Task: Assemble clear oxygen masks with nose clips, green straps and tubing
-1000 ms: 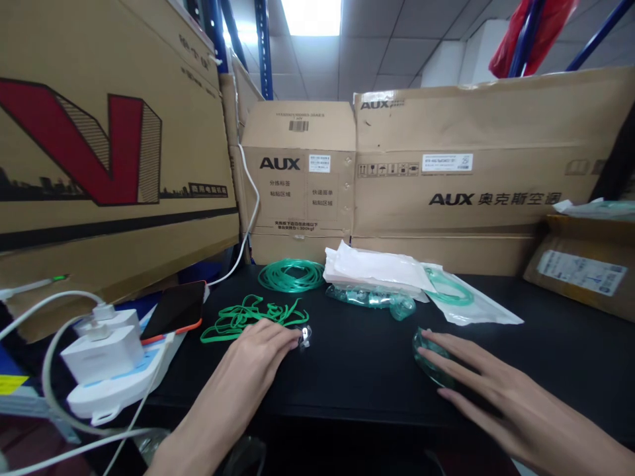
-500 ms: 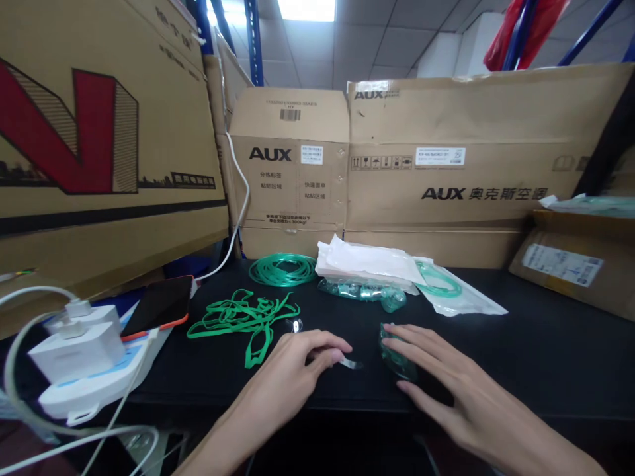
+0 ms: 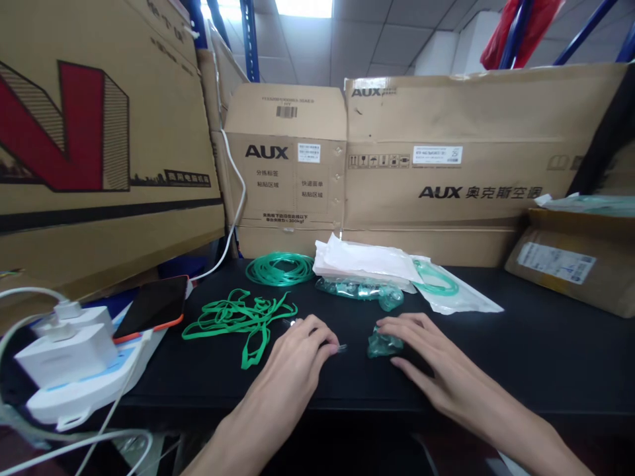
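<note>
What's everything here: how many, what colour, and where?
Plastic piece: one, clear green, right of centre
Small tab: one, transparent, centre
Strap bundle: one, green, left of centre
Tubing coil: one, green, behind strap bundle
Packet stack: one, white, back centre
Plastic parts: count unclear, clear green, before packet stack
Tubing pouch: one, white, beside packet stack
Phone: one, black, orange edge, left
Power strip: one, white, left
Chargers: several, white, on power strip
Cables: several, white, left
Cardboard boxes: several, brown, left, back, right
Table: one, black, foreground
Posts: several, blue, upper edge
Hanging sheet: one, red, upper right
Ceiling light: one, white, top
Left hand: one, bare, pinching small tab
Right hand: one, bare, touching plastic piece
</note>
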Demonstrator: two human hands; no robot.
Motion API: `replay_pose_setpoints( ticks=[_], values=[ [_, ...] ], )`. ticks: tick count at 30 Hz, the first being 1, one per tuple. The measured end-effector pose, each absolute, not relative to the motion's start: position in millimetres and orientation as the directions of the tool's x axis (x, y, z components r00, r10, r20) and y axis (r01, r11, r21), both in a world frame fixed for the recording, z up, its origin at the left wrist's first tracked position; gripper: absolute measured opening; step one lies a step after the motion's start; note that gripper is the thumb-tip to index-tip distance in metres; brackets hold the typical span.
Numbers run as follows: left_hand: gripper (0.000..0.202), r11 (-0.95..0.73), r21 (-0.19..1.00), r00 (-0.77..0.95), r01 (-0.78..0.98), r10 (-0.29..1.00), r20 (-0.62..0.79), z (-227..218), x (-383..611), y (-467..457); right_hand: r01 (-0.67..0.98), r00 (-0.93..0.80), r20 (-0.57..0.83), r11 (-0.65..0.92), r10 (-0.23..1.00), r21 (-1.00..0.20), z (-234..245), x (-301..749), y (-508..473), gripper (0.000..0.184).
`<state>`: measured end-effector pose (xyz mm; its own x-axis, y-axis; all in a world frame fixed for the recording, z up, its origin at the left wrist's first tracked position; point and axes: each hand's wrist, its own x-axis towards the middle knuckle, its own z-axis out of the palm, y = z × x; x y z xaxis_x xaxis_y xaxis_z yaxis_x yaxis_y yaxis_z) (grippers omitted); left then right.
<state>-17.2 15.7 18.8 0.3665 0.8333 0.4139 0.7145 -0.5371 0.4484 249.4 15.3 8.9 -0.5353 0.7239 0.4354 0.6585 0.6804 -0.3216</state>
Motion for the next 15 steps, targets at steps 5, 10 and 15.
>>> replay_pose_setpoints(
  ticks=[5, 10, 15],
  values=[
    [0.024, -0.594, 0.444, 0.349, 0.671, 0.781, 0.518, 28, -18, 10, 0.647, -0.472, 0.367, 0.598, 0.801, -0.473, 19, 236, 12, 0.032],
    [0.024, -0.639, 0.489, 0.355, 0.594, 0.753, 0.554, 33, -17, 1, 0.615, -0.412, 0.304, 0.508, 0.859, -0.603, 18, 221, -2, 0.030],
    [0.022, -0.679, 0.513, 0.444, 0.526, 0.733, 0.515, 25, -16, 3, 0.585, -0.415, 0.336, 0.531, 0.846, -0.613, 9, 214, 0, 0.033]
  ],
)
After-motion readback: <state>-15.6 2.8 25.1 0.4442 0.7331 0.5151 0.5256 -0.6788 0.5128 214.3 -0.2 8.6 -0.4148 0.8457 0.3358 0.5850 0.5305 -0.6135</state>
